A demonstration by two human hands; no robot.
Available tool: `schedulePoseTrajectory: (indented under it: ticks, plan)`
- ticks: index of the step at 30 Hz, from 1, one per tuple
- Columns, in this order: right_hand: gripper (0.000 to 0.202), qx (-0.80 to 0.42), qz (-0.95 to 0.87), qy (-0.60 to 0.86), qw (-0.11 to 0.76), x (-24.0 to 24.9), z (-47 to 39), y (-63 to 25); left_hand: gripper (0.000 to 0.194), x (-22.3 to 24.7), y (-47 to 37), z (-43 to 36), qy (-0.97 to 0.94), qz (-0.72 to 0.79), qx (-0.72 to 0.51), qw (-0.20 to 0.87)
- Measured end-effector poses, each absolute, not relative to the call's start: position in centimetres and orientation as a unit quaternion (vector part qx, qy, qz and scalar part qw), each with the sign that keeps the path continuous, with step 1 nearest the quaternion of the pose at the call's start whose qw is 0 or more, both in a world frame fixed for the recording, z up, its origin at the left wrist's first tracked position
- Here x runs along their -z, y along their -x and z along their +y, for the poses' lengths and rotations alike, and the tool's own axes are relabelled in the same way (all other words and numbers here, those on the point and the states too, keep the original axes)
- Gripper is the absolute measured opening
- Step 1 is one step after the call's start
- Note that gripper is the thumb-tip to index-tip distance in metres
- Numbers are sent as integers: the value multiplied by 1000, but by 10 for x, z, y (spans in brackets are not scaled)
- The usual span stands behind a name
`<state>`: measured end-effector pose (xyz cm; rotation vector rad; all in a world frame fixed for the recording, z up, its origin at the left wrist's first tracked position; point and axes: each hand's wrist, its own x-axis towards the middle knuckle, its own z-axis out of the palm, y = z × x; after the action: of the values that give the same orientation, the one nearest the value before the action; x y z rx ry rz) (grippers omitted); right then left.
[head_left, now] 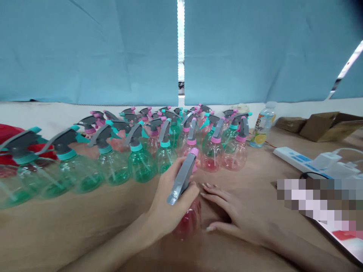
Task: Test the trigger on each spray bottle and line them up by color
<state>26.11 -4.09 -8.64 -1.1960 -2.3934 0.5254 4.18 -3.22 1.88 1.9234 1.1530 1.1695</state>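
Note:
My left hand [170, 200] is wrapped round the neck of a pink spray bottle [187, 223] with a grey trigger head, near the front of the table. The bottle stands upright, its lower part showing below my fingers. To its right, my right hand [235, 215] rests low over the table with fingers spread, holding nothing. Behind them stand several spray bottles in rows: green ones [141, 164] with teal collars to the left and pink ones [211, 158] with pink collars to the right.
A drink bottle [260, 126] stands at the back right, near an open cardboard box [326, 126]. A white power strip [295, 158] with plugs lies on the right, above a partly blurred-out flat device [337, 234]. Red cloth [11, 134] sits at the far left.

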Motion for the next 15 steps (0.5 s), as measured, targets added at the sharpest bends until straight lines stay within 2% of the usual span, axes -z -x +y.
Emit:
schedulePoseTrajectory:
  ticks: [7,15]
  plan:
    - [72,-212,-863,420,185,81,-40,-260,19,-22,-44,-33,-723,430,-443,310]
    - [71,-218,-864,426,156,74,-40,-262,11,-28,-41,-33,-749,424,-436,263]
